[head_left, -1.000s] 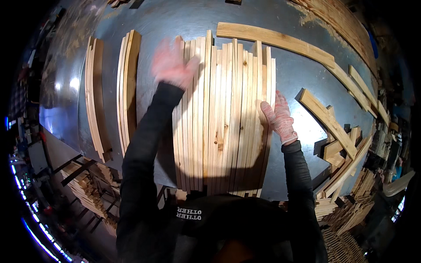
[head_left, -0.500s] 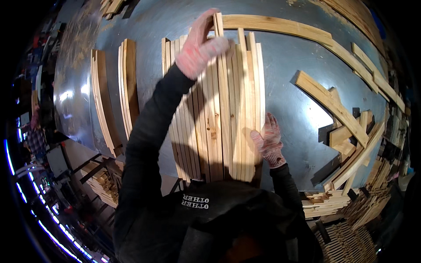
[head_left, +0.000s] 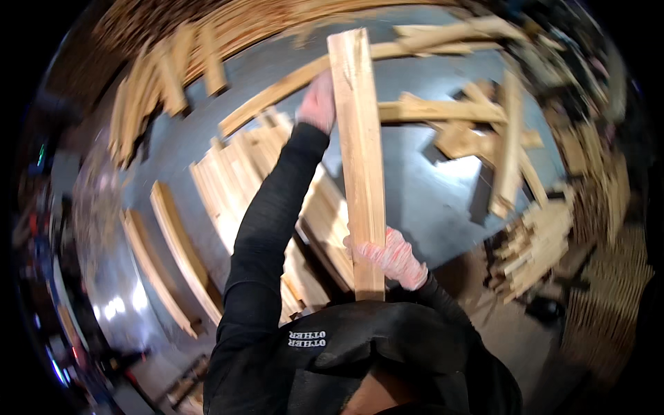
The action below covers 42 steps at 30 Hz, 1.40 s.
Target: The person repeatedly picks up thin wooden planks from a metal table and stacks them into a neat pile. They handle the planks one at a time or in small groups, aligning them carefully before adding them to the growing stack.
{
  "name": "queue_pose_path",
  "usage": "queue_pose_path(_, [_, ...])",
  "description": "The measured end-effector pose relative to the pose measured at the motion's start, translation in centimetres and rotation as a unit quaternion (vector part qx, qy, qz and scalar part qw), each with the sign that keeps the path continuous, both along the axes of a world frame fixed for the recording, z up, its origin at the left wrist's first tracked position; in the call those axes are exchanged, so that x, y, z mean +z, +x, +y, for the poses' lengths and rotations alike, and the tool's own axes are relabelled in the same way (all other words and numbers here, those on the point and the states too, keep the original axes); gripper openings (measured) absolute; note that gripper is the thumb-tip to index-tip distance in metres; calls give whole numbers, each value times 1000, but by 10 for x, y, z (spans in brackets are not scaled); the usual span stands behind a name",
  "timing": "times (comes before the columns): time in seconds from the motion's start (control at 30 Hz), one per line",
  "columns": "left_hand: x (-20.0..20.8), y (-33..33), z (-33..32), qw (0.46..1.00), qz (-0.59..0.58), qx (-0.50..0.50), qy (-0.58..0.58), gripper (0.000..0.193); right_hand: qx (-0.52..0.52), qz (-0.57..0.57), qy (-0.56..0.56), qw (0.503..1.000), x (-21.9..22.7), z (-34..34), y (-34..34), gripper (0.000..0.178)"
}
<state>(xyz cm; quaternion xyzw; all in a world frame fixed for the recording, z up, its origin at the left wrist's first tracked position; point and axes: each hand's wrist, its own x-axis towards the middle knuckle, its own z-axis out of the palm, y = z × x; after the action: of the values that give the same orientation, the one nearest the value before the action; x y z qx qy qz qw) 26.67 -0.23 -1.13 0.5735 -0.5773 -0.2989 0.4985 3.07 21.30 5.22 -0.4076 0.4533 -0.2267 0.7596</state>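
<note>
A long pale wooden board (head_left: pixel 360 152) is raised above the metal table, its wide face turned up and its near end close to my body. My left hand (head_left: pixel 318 102), in a pink-and-white knit glove, grips its left edge toward the far end; the board hides some of those fingers. Near the other end my right hand (head_left: pixel 393 259), gloved alike, wraps round the board from the right. Below and to the left, a row of similar boards (head_left: pixel 235 183) lies side by side on the table, partly covered by my left arm.
Two narrow stacks of boards, one (head_left: pixel 181 238) beside another (head_left: pixel 155 270), lie at the left. Crossed offcuts (head_left: pixel 477 138) spread over the right of the metal table (head_left: pixel 415 200). More boards (head_left: pixel 155 76) lie at the far left. Stacked lumber (head_left: pixel 532 238) stands beyond the right edge.
A board has come up off the row and is now in both hands. My right hand has closed round its near end. The whole view has turned, so the row now slants to the left.
</note>
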Motion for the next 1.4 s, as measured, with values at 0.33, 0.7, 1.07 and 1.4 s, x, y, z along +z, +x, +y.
queue_pose_path(0.33, [-12,-90,131,709,-588,-298,249,48,-462,149,-215,847,7,63,-295,27])
queue_pose_path(0.7, [-51,-179,167,546,-736,-68,394,36,-433,659,151,596,-173,165,-747,53])
queue_pose_path(1.07, [-44,-177,155,628,-719,-147,259,42,-389,683,265,558,-232,102,-778,61])
queue_pose_path(1.4, [19,172,164,831,-420,361,48,66,-355,199,-463,787,-13,-56,-253,48])
